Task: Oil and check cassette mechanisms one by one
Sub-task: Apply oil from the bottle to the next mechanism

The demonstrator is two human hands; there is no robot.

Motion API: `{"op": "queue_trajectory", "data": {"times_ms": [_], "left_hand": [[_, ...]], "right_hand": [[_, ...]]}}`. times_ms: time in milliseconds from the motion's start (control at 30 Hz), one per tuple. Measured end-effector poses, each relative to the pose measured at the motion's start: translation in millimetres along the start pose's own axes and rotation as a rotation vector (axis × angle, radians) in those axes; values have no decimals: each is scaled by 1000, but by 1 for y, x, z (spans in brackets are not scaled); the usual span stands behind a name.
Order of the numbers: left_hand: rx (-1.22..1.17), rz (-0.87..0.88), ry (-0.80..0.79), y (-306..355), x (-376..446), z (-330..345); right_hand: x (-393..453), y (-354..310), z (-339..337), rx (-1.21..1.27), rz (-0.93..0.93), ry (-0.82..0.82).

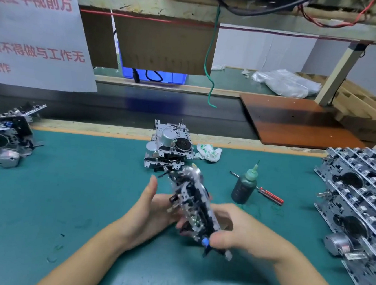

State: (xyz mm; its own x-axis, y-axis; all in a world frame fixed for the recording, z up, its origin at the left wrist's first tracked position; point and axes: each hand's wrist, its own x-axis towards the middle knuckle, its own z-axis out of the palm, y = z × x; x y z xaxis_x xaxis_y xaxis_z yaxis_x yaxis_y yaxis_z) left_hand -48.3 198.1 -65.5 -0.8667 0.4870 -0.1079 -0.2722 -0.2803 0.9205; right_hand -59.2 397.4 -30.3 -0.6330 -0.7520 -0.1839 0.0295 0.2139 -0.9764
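From the head view, a cassette mechanism point(191, 208) is held up on edge above the green worktop point(74, 189), tilted so its far end leans away from the person. The right hand point(233, 233) grips its near lower end, fingers curled round the frame just beside a small blue part. The left hand point(153, 210) supports it from the left side and underneath, palm turned toward the metal frame, thumb raised straight and apart from the frame; its fingers go under the mechanism and are mostly hidden there. The held piece is motion-blurred, so its fine parts cannot be made out.

Just beyond it, a small stack of mechanisms point(168, 147) sits on the worktop, with a crumpled white wrapper point(208, 152) to its right. A dark green oil bottle point(245, 185) with a pointed nozzle stands upright near the right hand, and a red-handled screwdriver point(267, 193) lies behind it, partly hidden. Rows of mechanisms point(360, 205) lie at the right, cut off by the frame edge; another group point(1, 136) lies at the left, also cut off.
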Motion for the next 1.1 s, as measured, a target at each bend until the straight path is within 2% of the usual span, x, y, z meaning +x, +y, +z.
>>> {"op": "queue_trajectory", "data": {"times_ms": [67, 100, 133, 200, 300, 333, 367, 433, 500, 567, 600, 700, 767, 867, 1100], "left_hand": [[-281, -52, -113, -1, 5, 10], [-371, -45, -147, 1, 9, 17], [-423, -17, -170, 0, 10, 20], [-445, 88, -159, -1, 13, 17], [-570, 57, -183, -7, 10, -2], [-584, 42, -184, -7, 12, -10], [-593, 16, -178, -8, 14, -15], [-615, -9, -113, -12, 19, -21], [-599, -45, -39, -16, 25, -22], [-588, -77, -5, -18, 27, -22], [-577, -94, 9, -19, 27, -21], [-511, -134, 78, -22, 29, -17], [-475, -143, 113, -22, 31, -13], [-466, -194, 144, -23, 30, -10], [-446, -256, 214, -27, 31, -7]], "right_hand": [[6, 5, 16, 382, -40, -158], [8, 5, 21, 420, -53, -172], [9, 6, 22, 351, -58, -138], [9, 9, 14, 68, -58, 121], [1, 16, -6, -382, -57, 701], [-2, 17, -8, -588, -22, 789], [-2, 17, -9, -828, 71, 777], [3, 23, -11, -1189, 266, 599], [9, 35, -12, -1270, 292, 529], [10, 36, -20, -1188, 295, 527], [10, 36, -26, -1016, 286, 518], [11, 28, -34, -176, 241, 367], [10, 25, -32, 176, 265, 254], [11, 27, -26, 179, 304, 131], [10, 29, -23, 101, 271, 54]]}}
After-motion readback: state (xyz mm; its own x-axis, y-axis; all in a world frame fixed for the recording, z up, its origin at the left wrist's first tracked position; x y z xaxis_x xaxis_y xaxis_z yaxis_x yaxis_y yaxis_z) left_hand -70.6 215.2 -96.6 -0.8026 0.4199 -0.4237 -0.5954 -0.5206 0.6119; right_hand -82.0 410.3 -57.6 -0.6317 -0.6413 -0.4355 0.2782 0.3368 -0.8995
